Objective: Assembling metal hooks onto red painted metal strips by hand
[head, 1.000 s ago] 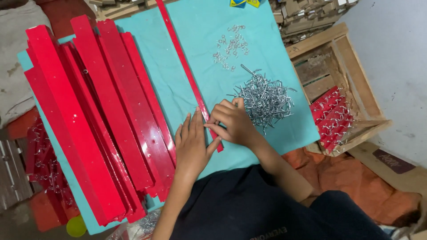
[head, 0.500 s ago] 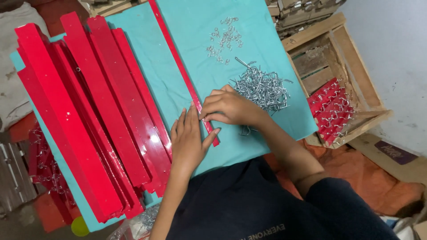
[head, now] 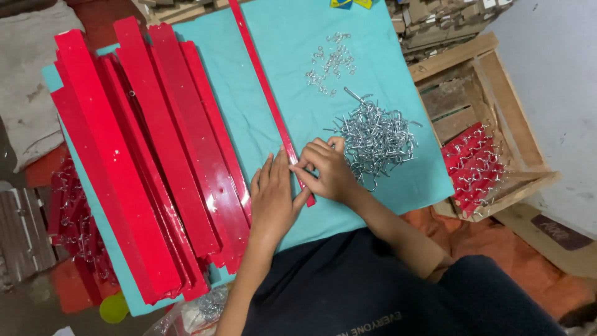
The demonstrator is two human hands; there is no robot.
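Hands meet at the near end of a single red strip that runs from 12 o'clock down the teal cloth covering the counter. The left hand lies flat and open, palm down, fingers spread along the strip's left edge, holding nothing. The right hand is curled, its fingertips pinched onto the strip's lower end; whether a small part sits between them cannot be told. Just at 2 o'clock of the right hand lies a heap of silver hooks, touching its knuckles. Farther up, toward 12 o'clock, a looser scatter of small silver rings rests on the cloth. At 9 o'clock a stack of red strips fills the left side of the cloth, well apart from the lone one. At 3 o'clock, off the counter, a wooden crate holds red pieces fitted with hooks.
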